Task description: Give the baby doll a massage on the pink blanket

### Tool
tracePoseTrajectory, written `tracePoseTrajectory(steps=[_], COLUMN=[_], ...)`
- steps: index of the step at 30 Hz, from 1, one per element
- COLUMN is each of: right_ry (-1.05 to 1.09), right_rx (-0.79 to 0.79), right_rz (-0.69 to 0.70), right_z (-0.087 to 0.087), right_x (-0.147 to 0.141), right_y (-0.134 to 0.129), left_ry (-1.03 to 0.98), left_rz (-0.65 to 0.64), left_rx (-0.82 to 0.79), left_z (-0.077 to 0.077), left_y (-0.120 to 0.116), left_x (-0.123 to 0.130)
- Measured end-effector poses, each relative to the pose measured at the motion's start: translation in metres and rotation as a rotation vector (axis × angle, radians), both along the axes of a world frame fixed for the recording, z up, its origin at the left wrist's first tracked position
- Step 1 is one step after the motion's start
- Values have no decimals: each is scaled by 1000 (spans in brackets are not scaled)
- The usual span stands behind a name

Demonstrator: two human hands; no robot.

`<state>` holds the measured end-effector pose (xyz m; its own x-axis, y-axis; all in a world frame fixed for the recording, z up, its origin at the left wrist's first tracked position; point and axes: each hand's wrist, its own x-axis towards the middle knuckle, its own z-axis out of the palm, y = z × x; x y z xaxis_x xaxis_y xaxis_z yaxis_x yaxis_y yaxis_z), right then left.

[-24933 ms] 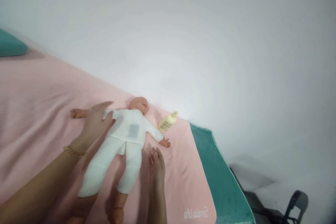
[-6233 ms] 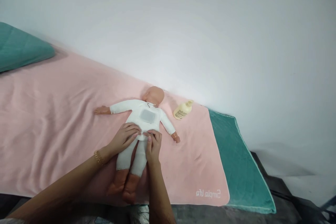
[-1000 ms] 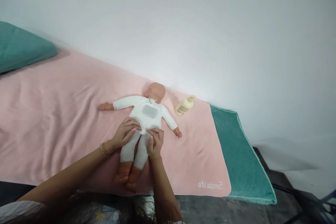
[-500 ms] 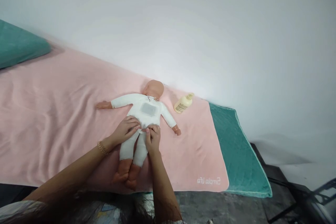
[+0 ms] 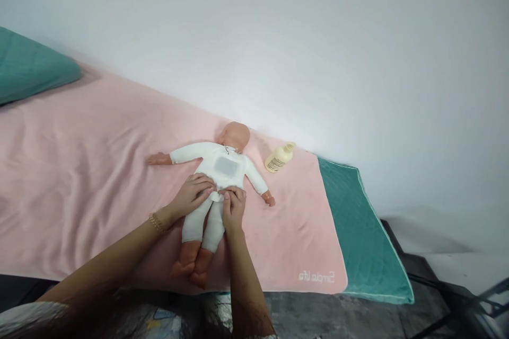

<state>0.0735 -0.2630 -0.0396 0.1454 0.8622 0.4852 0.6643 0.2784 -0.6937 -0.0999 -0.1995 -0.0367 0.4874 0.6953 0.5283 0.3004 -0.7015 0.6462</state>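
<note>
A doll (image 5: 214, 169) with a white cloth body lies on the pink blanket (image 5: 286, 233), the smooth back of its head toward the wall and its legs toward me. My left hand (image 5: 191, 194) rests at the left side of the doll's waist, fingers bent over the cloth. At the right side of the waist, my right hand (image 5: 234, 205) is closed, thumb against fingers; what it pinches is too small to make out. A yellowish pump bottle (image 5: 279, 158) lies tilted to the right of the doll's head.
A green cushion (image 5: 35, 66) is at the far left. Green cloth (image 5: 366, 233) shows beyond the blanket's right edge. A pale wall (image 5: 278, 53) rises behind. Dark metal framing (image 5: 437, 280) stands at the lower right, above a grey floor.
My hands have stayed at the doll's waist, with the fingers of my right hand slightly shifted over the cloth. The whole view has moved very slightly.
</note>
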Motion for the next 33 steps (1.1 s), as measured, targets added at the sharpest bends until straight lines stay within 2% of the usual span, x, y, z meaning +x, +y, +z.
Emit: tracePoseTrajectory(steps=[6, 11, 21, 25, 33], right_ry=[13, -21, -13, -27, -58], right_rx=[29, 83, -22, -30, 54], right_rz=[4, -33, -81, -92, -70], right_z=[0, 0, 2, 2, 0], right_x=[0, 0, 0, 0, 1], right_y=[-2, -5, 1, 2, -1], left_ry=[-20, -62, 18, 20, -23], left_rz=[-5, 79, 54, 66, 90], left_rx=[35, 61, -3, -5, 0], left_z=[-1, -6, -13, -13, -7], left_y=[-1, -3, 5, 4, -1], left_x=[-1, -4, -2, -2, -2])
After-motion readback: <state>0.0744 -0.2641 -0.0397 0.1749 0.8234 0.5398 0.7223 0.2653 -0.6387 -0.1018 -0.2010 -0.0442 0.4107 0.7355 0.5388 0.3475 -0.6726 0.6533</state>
